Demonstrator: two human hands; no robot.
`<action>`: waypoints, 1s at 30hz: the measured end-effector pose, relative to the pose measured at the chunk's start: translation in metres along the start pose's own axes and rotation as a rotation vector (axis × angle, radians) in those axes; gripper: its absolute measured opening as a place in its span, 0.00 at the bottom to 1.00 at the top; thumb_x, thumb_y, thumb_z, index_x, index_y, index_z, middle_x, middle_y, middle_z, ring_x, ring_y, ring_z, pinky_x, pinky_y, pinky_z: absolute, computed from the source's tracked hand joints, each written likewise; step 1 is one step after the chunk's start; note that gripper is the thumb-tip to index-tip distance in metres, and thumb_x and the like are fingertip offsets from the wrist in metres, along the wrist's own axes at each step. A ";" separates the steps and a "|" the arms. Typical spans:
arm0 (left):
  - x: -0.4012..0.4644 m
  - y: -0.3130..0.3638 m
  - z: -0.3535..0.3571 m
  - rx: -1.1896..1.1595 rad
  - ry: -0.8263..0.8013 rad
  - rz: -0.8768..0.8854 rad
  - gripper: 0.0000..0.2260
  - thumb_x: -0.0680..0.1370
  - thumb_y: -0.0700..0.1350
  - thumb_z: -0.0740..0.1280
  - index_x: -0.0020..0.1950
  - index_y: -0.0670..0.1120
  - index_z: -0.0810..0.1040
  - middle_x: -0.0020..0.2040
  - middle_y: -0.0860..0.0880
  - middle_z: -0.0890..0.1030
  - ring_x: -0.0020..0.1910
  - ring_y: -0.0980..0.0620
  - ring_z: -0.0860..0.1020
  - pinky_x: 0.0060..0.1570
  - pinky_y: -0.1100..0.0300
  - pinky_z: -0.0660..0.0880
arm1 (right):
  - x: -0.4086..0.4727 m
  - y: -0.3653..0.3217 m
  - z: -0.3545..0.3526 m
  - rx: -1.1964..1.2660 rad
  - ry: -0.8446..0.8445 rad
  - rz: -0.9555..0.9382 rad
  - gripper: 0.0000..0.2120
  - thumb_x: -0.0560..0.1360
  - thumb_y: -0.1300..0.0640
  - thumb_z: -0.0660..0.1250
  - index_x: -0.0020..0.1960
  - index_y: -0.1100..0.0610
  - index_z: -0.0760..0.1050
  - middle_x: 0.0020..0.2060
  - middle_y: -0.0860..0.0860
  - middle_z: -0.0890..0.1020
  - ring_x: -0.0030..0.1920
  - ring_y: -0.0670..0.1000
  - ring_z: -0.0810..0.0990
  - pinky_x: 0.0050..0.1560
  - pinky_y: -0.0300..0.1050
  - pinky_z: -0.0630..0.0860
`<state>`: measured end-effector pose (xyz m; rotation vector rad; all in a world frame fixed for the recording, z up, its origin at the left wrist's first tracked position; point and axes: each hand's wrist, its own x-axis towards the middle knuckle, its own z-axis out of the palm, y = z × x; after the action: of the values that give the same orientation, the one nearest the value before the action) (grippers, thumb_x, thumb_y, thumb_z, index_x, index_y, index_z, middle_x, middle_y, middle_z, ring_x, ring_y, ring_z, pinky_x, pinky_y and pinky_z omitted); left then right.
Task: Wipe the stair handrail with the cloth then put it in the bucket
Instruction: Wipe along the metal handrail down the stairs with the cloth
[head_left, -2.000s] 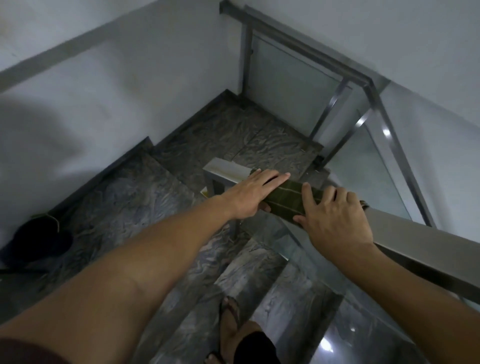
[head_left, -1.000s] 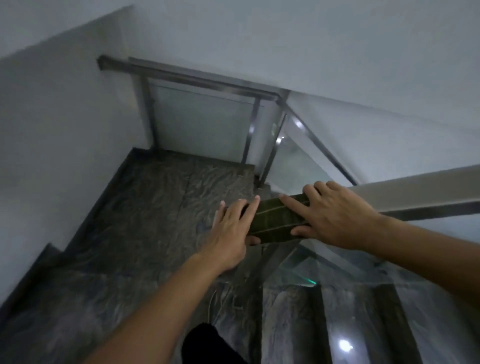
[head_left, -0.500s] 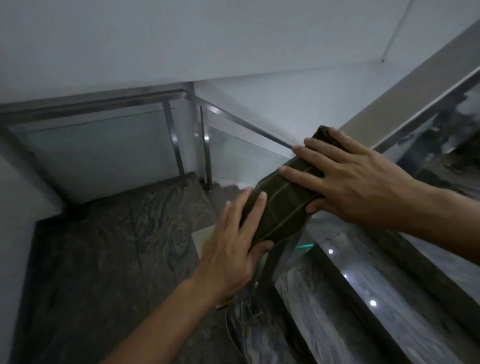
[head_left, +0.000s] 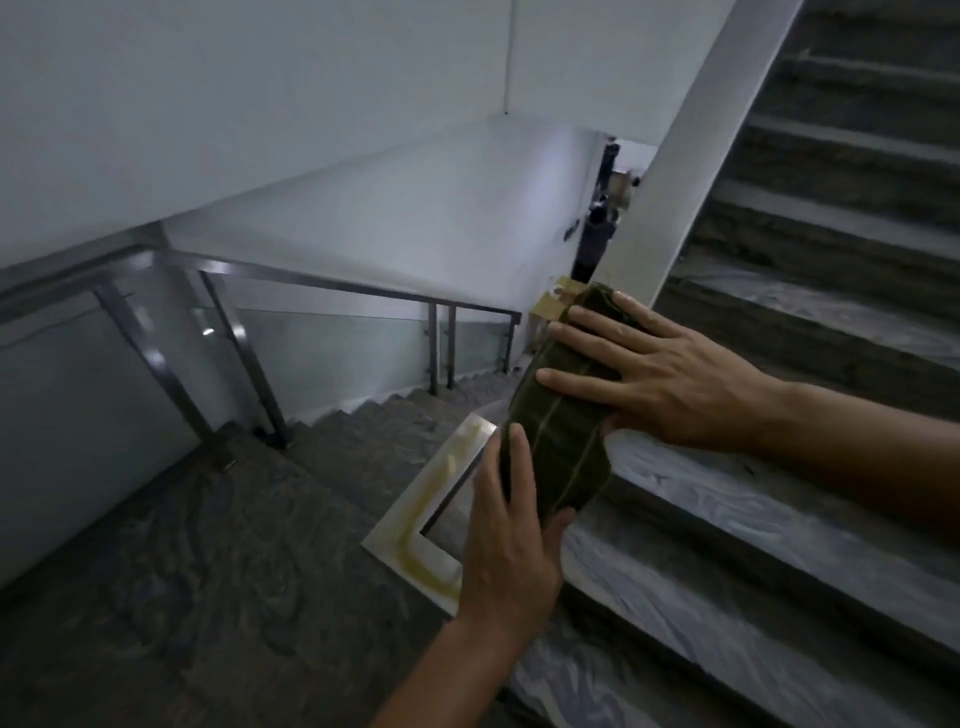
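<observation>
A dark green cloth (head_left: 558, 447) with pale stripes lies draped over the flat metal handrail (head_left: 670, 171), which rises steeply to the upper right. My right hand (head_left: 654, 379) presses flat on the cloth's upper part with fingers spread. My left hand (head_left: 511, 535) holds the cloth's lower end, fingers on its left side and thumb under its tip. Below the cloth the handrail bends at a corner (head_left: 415, 540). No bucket is in view.
Dark marble steps (head_left: 810, 322) climb on the right behind the rail. A marble landing (head_left: 182, 561) lies lower left. A steel and glass balustrade (head_left: 234, 338) runs down along a lower flight beside white walls.
The view has swung right and upward, from the landing to the rising flight. Both hands have slid the cloth along the handrail past the corner and up the sloped section.
</observation>
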<state>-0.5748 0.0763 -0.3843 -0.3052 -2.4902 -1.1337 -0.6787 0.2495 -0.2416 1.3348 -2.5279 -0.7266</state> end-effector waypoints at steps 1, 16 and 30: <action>-0.002 -0.005 -0.002 -0.040 -0.040 0.015 0.36 0.79 0.59 0.53 0.73 0.58 0.28 0.77 0.55 0.39 0.74 0.54 0.47 0.69 0.58 0.57 | -0.001 -0.012 -0.002 0.015 -0.021 0.037 0.30 0.77 0.39 0.46 0.77 0.44 0.45 0.77 0.57 0.53 0.76 0.59 0.46 0.74 0.60 0.43; 0.006 -0.067 -0.007 -0.444 -0.147 0.287 0.32 0.81 0.53 0.54 0.76 0.39 0.43 0.77 0.47 0.51 0.77 0.59 0.50 0.70 0.73 0.54 | -0.014 -0.126 0.012 0.237 0.128 0.499 0.30 0.80 0.46 0.56 0.76 0.59 0.54 0.75 0.62 0.56 0.76 0.60 0.49 0.73 0.60 0.57; 0.020 -0.116 0.008 -0.498 -0.502 0.442 0.27 0.82 0.55 0.49 0.76 0.55 0.39 0.75 0.33 0.58 0.72 0.37 0.65 0.65 0.40 0.70 | 0.017 -0.201 0.050 0.296 0.481 0.863 0.22 0.79 0.64 0.61 0.72 0.65 0.61 0.72 0.69 0.58 0.75 0.65 0.55 0.69 0.59 0.65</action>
<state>-0.6351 0.0078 -0.4583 -1.3498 -2.2869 -1.6006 -0.5631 0.1570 -0.3874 0.2886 -2.4761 0.1333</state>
